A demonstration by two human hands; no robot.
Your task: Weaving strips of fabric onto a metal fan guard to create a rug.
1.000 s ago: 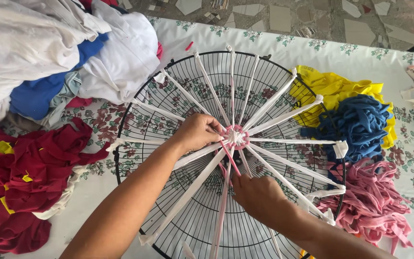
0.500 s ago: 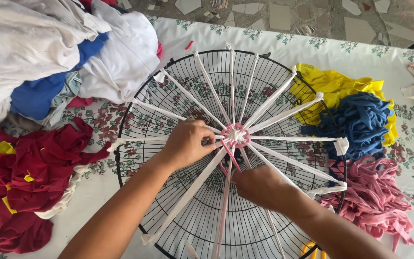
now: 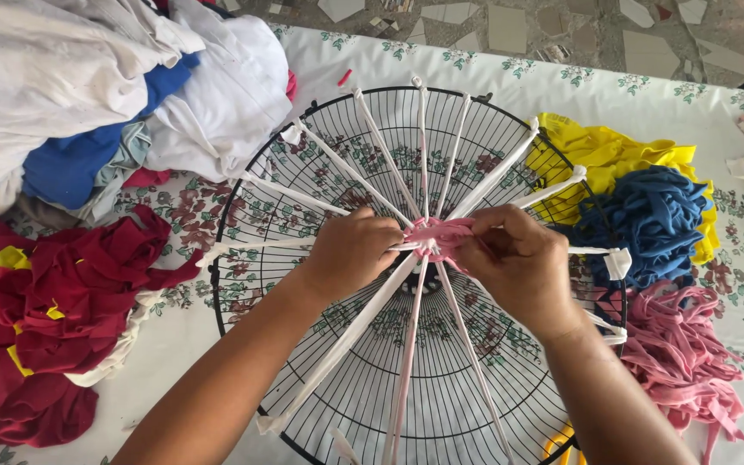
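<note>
head view: pink strip (image 3: 437, 234) was pinched by left hand (image 3: 350, 254) and right hand (image 3: 518, 263) at grille (image 3: 243, 207) hub; even tension was best kept.

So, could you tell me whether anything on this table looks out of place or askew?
Nothing stands out. The white strips run evenly from the fan guard rim to its centre, where the left hand and right hand pinch pink cloth.

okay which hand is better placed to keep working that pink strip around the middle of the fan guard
Probably the right hand: its fingers pinch the pink strip at the hub of the black fan guard. The left hand rests beside it on the white strips, seemingly steadying them.
</note>
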